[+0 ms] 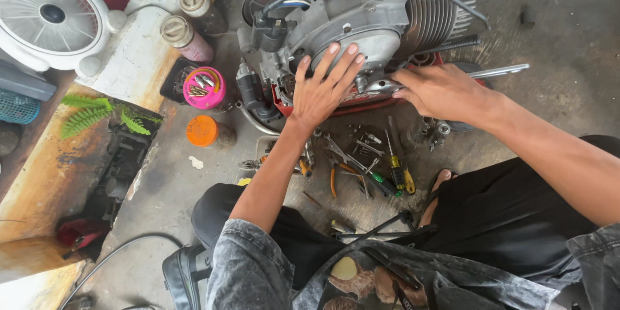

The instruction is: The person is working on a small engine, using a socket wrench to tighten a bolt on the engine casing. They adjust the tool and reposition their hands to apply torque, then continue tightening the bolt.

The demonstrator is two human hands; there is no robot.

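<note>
The small engine [368,19] (grey, on the floor) is best kept still while the wrench [445,77] is turned slowly. The left hand [321,87] is spread wide open, pressed flat on the round cover. The right hand [439,90] is closed around the wrench.

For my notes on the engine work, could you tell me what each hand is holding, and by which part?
The right hand grips a silver wrench near its head end. The left hand holds nothing; it lies flat on the engine.
</note>
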